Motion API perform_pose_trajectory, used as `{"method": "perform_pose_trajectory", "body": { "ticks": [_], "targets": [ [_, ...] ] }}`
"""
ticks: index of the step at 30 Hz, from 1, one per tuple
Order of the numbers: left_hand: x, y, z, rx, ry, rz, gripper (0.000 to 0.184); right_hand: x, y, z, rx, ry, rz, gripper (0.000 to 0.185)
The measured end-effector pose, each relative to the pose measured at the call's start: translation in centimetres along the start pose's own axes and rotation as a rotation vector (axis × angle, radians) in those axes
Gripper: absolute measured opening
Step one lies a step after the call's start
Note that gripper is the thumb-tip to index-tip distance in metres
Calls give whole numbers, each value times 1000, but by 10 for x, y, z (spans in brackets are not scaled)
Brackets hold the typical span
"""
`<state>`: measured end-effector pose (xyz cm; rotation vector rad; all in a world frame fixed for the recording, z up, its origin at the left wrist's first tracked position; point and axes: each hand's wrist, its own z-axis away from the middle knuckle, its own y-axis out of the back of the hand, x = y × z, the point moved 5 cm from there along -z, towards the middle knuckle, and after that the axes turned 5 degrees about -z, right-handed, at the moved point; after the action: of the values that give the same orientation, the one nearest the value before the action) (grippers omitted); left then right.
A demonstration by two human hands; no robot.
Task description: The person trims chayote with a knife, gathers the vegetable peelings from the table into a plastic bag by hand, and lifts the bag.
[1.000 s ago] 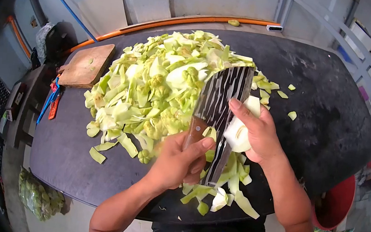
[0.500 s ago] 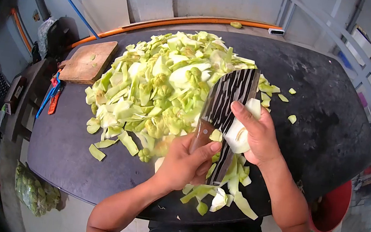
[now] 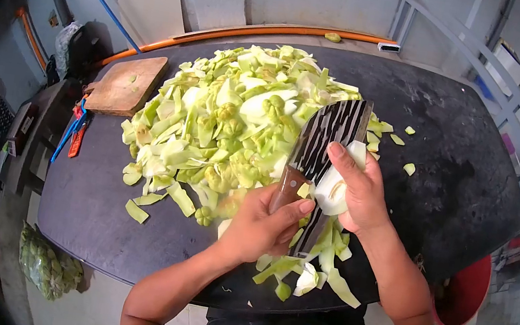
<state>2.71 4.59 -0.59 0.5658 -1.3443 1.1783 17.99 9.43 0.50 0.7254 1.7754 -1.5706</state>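
Observation:
A wide knife [image 3: 331, 136] with a black-and-silver striped blade and brown handle points up and away, its handle in my closed left hand [image 3: 264, 224]. My right hand [image 3: 360, 187] is closed on a pale, peeled piece of vegetable [image 3: 334, 194], the thumb lying along its top, right beside the blade. A small green-yellow peel piece sits at the base of the blade near my left thumb. Behind the knife rises a large heap of green peelings [image 3: 227, 114]. More peel strips [image 3: 327, 253] lie below my hands on the dark table [image 3: 97, 219].
A wooden board [image 3: 127, 85] lies at the table's left edge, near a blue and red tool [image 3: 72, 134]. On the floor are a bag of green vegetables [image 3: 49, 265] at left and a red bucket [image 3: 465, 294] at right. An orange pipe [image 3: 246, 30] runs behind the table.
The knife and my left hand have shifted right and slightly up, closer to my right hand. The knife has tilted a little further right. The view has moved slightly.

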Motion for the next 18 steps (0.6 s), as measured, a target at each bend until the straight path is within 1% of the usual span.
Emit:
{"method": "perform_pose_trajectory", "body": {
  "ticks": [3, 6, 7, 10, 14, 15, 16, 18],
  "targets": [
    [11, 7, 0, 61, -26, -85, 27, 1, -3, -4, -55, -29, -37, 21],
    [14, 10, -1, 76, -97, -122, 25, -2, -5, -3, -64, -50, -112, 22],
    [15, 12, 0, 68, -95, -127, 22, -2, -4, -3, -102, -58, -114, 22],
    [23, 6, 4, 54, -173, -103, 24, -7, -8, -2, -153, -62, -117, 21],
    [23, 1, 6, 108, -240, -79, 26, -10, -11, 1, -130, -52, -142, 22],
    [19, 3, 6, 112, -300, -98, 28, -7, -2, -3, -98, -17, -93, 27],
    [25, 10, 8, 277, -400, -234, 37, -9, 5, -5, -117, -31, -129, 27],
    [52, 42, 14, 443, -559, 113, 33, -17, 16, -9, -151, -57, -202, 28]
  ]
}}
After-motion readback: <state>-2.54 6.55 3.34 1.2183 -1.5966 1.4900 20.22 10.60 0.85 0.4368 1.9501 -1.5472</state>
